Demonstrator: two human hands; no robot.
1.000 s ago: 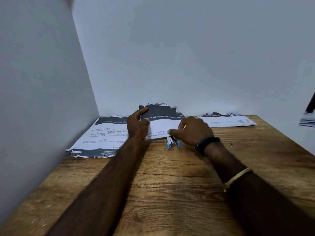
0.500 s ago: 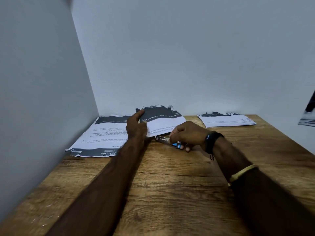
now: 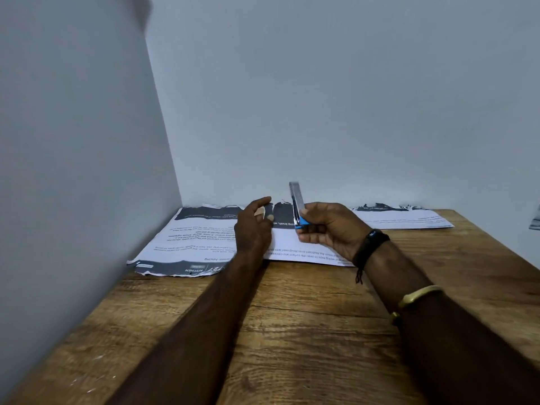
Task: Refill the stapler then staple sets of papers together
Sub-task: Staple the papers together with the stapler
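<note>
Steel-and-blue tool: the stapler [image 3: 297, 206] is off the counter, standing nearly upright, its metal arm pointing up toward the wall and its blue end low in the fingers.
Right grip: the right hand [image 3: 330, 228] is closed around the stapler's lower end, thumb and fingers pinching it just under the blue part.
Left grip: the left hand [image 3: 253, 226] holds nothing that I can see; its fingers are loosely curled, thumb raised, resting on or just above the papers and near the stapler without touching it.
Near papers: the left stack [image 3: 201, 244] lies flat against the side wall, and a middle sheet [image 3: 295, 247] overlaps it under both hands.
Far papers: another stack [image 3: 403, 219] lies well apart to the right, by the back wall.
Counter: the wooden counter [image 3: 306, 325] shows no staple box or loose strip.
Done: whether the stapler has been refilled cannot be told; its arm looks swung open or raised, but the channel is too small to read.
Left: judging from the loose, overlapping sheets, stapling the sets looks mostly or wholly ahead; no staple is visible in any corner.
Step in hand: probably checking or readying the stapler.
</note>
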